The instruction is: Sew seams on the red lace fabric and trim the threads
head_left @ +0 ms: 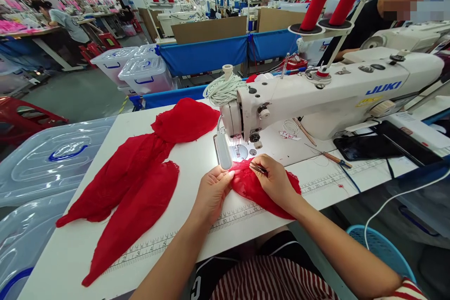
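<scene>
In front of the sewing machine's needle area, a piece of sheer red lace fabric (246, 183) lies on the table. My left hand (215, 190) pinches its upper left edge between thumb and fingers, close to the lit lamp (222, 151). Closed round a small dark metal tool (259, 168) that looks like thread snips, my right hand (272, 176) rests over the right part of the fabric. The tool's tip points left at the lace, and its grip is hidden in the fingers. More red fabric pieces (140, 173), gathered together, spread over the table to the left.
The white JUKI sewing machine (316, 98) stands behind my hands. Right of it lie a wooden-handled tool (335, 158) and a black phone (367, 147). Clear plastic boxes (52, 154) flank the table on the left. Below right is a blue basket (383, 248). A co-worker (369, 23) sits at back right.
</scene>
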A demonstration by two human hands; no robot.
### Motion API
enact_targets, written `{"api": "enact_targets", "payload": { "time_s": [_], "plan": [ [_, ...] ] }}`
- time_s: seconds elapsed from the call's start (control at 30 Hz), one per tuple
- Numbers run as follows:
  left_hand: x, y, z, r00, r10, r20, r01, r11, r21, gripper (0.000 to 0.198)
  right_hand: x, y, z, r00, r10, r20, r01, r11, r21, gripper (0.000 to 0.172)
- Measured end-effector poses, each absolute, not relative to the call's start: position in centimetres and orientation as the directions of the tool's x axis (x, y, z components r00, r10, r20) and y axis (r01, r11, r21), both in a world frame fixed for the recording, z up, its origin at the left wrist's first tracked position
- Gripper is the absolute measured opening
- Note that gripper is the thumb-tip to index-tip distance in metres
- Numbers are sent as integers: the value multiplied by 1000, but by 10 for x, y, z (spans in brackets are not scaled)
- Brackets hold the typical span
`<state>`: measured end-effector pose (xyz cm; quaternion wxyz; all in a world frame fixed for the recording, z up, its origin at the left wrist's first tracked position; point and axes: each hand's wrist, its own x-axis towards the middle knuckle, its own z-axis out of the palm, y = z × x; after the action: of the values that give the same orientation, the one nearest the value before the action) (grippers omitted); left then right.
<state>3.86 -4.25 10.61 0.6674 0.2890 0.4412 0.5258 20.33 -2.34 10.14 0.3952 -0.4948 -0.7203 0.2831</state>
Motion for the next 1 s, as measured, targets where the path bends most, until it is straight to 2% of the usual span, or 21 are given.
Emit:
{"api": "enact_targets", "payload": {
  "time_s": [0.4,0.77,1.0],
  "plan": [
    [40,-42,106,21,965,-262,-443,244,863,17,204,-26,104,-198,935,295,482,355,-801,13],
    [38,-42,109,70,954,-290,-427,292,856,22,203,-27,104,-198,940,279,465,340,-817,12],
    [39,-43,110,69,961,-269,-442,271,855,18,204,-27,103,-197,939,281,471,342,-813,14]
  ]
}}
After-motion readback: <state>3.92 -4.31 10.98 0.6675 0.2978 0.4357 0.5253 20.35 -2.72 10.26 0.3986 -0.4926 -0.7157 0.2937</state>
